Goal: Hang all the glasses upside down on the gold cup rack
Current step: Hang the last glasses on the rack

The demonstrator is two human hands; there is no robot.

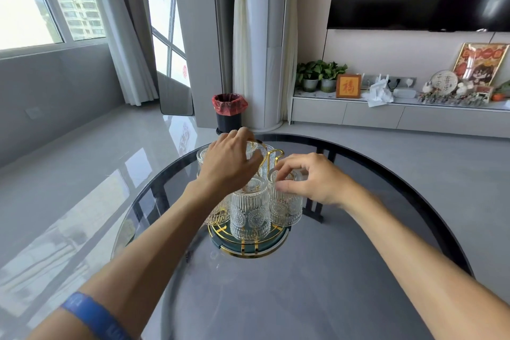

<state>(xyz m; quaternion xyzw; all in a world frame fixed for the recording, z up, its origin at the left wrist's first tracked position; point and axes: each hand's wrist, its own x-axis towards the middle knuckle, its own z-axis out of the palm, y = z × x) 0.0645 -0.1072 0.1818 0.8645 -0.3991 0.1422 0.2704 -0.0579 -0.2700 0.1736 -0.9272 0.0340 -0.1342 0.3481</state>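
Reaching over the rack: both bare hands are at the glasses, forearms stretched out above the table.
Left hand (230, 159): curled over the top of a far glass (255, 146) at the back of the rack, fingers bent down around its upturned end; the hand hides how tight the hold is, so it cannot be told whether the fingers truly clamp it.
Right hand (309, 176): thumb and fingertips pinched on the top of the right-hand glass (285, 207), which stands inverted on the rack's right side.
Front glass (249, 211): ribbed, clear, with a round flower pattern low on its wall; upside down at the near side of the rack, touched by neither hand.
Left glass (218, 215): partly hidden under the left forearm, tilted outward at the rack's left side.
Other glasses: at least one more shows behind the left hand; the count is unclear.
Gold cup rack (248, 246): gold wire on a round dark green base, its looped handle rising between the hands.
Table (331, 270): round, dark glass top, the rack near its middle.
Wristband (93, 317): blue, on the left forearm.
Bin (229, 113): black with a red liner, on the floor beyond the table.
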